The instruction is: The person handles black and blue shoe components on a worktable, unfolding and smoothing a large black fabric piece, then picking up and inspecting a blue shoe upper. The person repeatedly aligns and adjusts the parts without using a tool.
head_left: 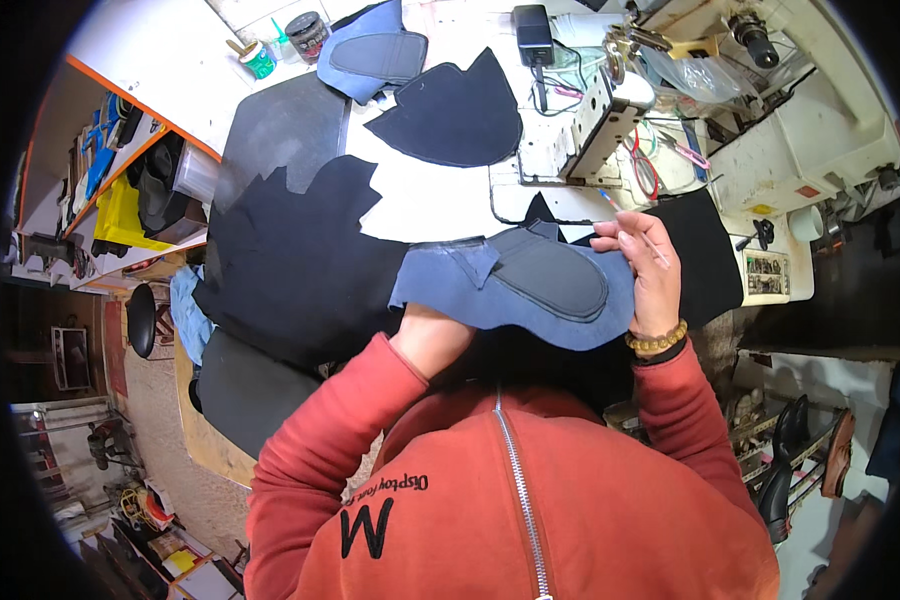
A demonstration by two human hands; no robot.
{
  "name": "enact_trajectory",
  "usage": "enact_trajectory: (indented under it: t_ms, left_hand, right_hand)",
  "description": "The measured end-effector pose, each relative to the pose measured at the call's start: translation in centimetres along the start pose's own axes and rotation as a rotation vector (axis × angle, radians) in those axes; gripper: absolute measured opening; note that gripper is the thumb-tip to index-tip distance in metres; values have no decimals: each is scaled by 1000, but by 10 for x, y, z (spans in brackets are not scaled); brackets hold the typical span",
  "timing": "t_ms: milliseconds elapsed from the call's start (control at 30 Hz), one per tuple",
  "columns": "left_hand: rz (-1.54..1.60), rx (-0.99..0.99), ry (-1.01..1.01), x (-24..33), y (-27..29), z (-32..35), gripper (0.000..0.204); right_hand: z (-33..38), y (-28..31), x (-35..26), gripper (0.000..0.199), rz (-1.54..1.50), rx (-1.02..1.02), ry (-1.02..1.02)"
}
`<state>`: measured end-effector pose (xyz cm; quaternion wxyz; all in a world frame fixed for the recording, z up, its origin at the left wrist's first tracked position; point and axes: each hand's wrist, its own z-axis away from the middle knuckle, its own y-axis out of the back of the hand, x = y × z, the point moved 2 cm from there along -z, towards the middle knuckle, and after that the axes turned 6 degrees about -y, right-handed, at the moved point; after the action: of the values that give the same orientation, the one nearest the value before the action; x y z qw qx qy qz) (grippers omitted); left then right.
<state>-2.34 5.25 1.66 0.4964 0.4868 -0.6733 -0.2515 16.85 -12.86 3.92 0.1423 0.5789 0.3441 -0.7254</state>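
Note:
A blue leather piece [440, 277] with a dark grey rounded pad [555, 280] on it lies across the front of the table, near my body. My left hand [432, 340] reaches under its left part, so the fingers are hidden beneath it. At the piece's right edge is my right hand [652, 270], with fingers curled around a thin pen [656, 250] with a blue end. A beaded bracelet circles that wrist. Beyond the piece lies a black pointed cut-out [455, 110]. Another blue piece with a grey pad [375, 55] rests farther back.
Large black material [300, 260] covers the left of the table, beside a dark board [280, 130]. A sewing machine [800, 150] stands at right. Red-handled scissors [642, 170], a power adapter [533, 38], a metal bracket [595, 125] and jars [307, 36] occupy the back.

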Motion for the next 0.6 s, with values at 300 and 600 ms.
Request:
enact_trajectory:
  t_ms: [300,600]
  left_hand:
    - [-129,-219,-99,-6,14,-41,16]
    - [-183,-387,93,-10,2,-7,25]
  right_hand:
    - [-6,17,10,20,81,-1,57]
    - [5,5,3,24,-30,-64,-11]
